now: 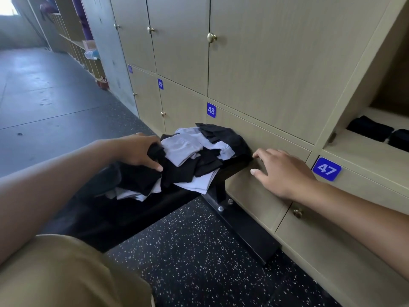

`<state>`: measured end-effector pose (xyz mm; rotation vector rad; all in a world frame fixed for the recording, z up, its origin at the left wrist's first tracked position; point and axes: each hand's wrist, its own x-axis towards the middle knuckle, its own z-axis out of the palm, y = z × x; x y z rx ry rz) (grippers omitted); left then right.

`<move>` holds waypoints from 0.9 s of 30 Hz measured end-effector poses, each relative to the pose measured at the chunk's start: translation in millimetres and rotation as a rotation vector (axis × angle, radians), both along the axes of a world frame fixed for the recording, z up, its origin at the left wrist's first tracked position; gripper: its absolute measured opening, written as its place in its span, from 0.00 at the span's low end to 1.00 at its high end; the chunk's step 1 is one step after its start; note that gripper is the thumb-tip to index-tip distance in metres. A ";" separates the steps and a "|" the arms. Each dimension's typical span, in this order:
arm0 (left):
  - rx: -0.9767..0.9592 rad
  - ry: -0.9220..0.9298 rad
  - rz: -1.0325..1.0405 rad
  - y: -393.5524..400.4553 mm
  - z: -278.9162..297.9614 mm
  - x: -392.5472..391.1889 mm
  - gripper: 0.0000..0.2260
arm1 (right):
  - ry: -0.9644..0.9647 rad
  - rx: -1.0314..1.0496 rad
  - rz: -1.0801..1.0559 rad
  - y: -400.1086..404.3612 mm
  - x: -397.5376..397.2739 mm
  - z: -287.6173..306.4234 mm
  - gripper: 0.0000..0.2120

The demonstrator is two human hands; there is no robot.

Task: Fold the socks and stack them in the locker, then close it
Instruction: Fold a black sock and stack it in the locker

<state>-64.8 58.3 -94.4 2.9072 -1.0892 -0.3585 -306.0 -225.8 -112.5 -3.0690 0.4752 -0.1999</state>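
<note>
Sorting stage, by the look of it: sock pile (pixel 190 158), mixed black and pale grey, heaped unfolded on the far end of a black bench (pixel 234 168) at frame centre, hard against the locker wall. Left hand (pixel 137 152), centre left of frame, lies on the left edge of the pile with fingers curled over a black sock (pixel 155 171) and thumb pressed down on the dark cloth; it appears to grip that sock, though how firmly cannot be told. Right hand (pixel 281 171), centre right, holds nothing; its fingers are spread and nearly straight, lying near or on the face of the locker door (pixel 265 138) beside the bench end, and whether they touch it cannot be told. Open locker (pixel 354 149), right edge of frame above the blue number plate 47 (pixel 326 169), already holds two dark folded bundles (pixel 376 131) side by side on its floor. Judgement: a few socks are done, most remain, and the locker is not yet closed. Next move calls for lifting one sock free of the heap without dragging its neighbours, bringing the right hand across to help flatten and fold it, then carrying it up and right to the open locker. Pile sits directly under and right of the left hand, just left of the right hand; the locker lies well apart from the left hand and nearer the right.
</note>
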 end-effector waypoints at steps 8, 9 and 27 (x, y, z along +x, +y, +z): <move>-0.038 -0.019 0.195 -2.3 3.3 -0.2 0.30 | 0.004 0.013 -0.001 0.1 -4.1 3.1 0.19; -0.063 -0.024 0.199 -2.8 5.9 -1.9 0.27 | 0.003 0.014 0.000 -0.7 -5.0 3.8 0.19; -0.725 -0.315 0.234 -15.3 103.5 -57.3 0.10 | -0.157 0.160 0.034 9.5 -17.3 29.0 0.17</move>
